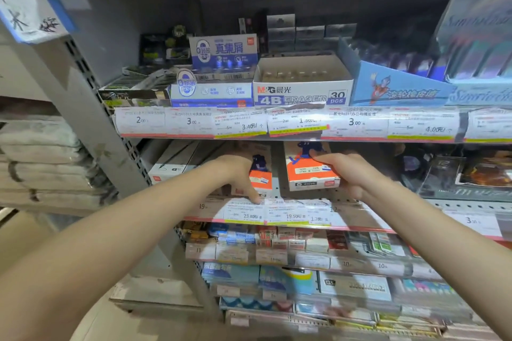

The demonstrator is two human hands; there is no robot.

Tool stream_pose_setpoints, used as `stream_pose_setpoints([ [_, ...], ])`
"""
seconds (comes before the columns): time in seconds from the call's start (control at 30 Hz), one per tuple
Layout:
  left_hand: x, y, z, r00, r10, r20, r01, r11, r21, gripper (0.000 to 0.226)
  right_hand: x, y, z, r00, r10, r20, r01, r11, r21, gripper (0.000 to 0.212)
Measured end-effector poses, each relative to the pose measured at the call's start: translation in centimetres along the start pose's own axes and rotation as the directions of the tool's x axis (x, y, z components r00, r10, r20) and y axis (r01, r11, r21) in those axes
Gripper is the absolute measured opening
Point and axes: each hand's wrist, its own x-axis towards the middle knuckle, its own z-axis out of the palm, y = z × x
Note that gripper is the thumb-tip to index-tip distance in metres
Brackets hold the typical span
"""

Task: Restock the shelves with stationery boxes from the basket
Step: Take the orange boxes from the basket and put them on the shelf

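Both my hands reach onto the middle shelf point(346, 203) of a stationery rack. My right hand point(349, 171) grips an orange-and-white box point(307, 171) by its right side, the box standing on the shelf. My left hand point(238, 174) grasps a matching box point(261, 174) just beside it, thumb pointing down at the price labels point(277, 213). An eraser carton point(302, 86) sits on the shelf above.

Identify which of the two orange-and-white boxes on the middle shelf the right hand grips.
The right-hand orange-and-white box, gripped by the right hand; the left hand covers the other orange-and-white box.
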Motion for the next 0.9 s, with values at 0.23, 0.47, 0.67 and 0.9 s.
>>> stream_pose_setpoints([
  [0.23,0.8,-3.2,1.4,0.992,0.071,-0.108,-0.05,0.982,0.183,0.079,2.3,-0.2,3.5,1.0,-0.027,0.011,0.027,1.0,0.009,0.012],
  [0.47,-1.4,-6.1,2.4,0.916,0.115,-0.385,-0.166,0.981,-0.101,0.081,4.4,1.2,9.3,0.992,-0.107,-0.068,0.096,0.984,-0.149,0.027],
  [0.67,-0.3,-8.0,3.5,0.895,0.203,-0.398,-0.312,0.922,-0.23,0.093,7.6,2.9,11.4,0.99,-0.067,-0.124,0.033,0.964,-0.263,0.052],
  [0.9,0.1,-9.2,3.1,0.884,0.305,-0.354,-0.408,0.873,-0.266,0.084,5.9,2.4,13.5,0.996,-0.028,-0.083,0.014,0.986,-0.163,0.015],
])
